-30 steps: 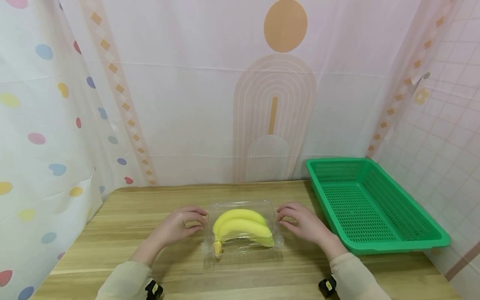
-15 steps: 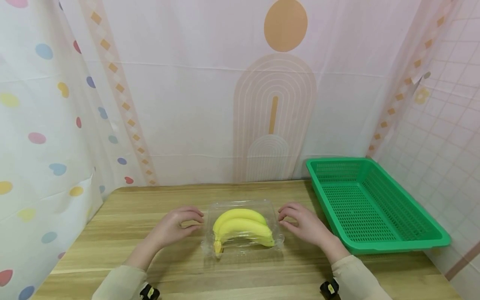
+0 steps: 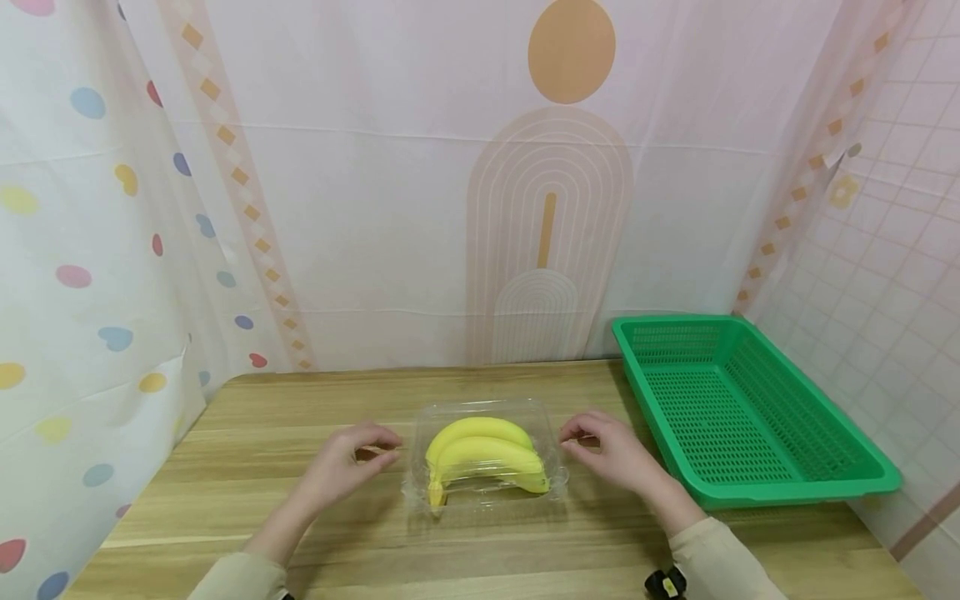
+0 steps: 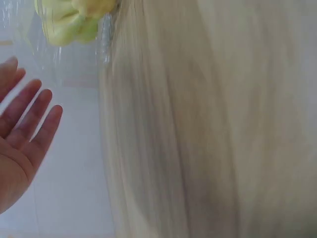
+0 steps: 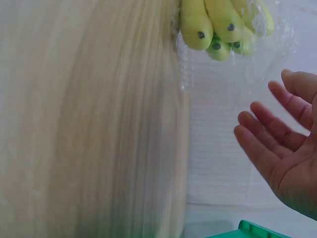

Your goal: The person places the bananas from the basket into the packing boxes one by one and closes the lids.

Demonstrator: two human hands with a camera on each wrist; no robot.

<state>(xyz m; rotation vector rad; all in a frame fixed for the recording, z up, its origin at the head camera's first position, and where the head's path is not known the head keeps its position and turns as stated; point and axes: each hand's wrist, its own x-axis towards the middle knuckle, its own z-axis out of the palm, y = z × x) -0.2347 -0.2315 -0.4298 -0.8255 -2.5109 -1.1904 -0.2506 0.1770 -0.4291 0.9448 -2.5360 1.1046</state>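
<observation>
A clear plastic box sits on the table with a bunch of yellow bananas inside it. My left hand is just left of the box, its fingers relaxed and apart from the plastic. On the other side, my right hand hovers close to the box's right wall with loosely bent fingers and nothing in them. Both wrist views show a gap between the fingers and the box. The banana tips show through the plastic in the right wrist view.
A green plastic basket with slotted sides stands on the right of the wooden table. Behind the table hangs a patterned curtain, and a spotted one hangs at the left.
My left hand has drawn away from the box to the left and slightly down. The right hand has shifted slightly right. The box and bananas have stayed in place.
</observation>
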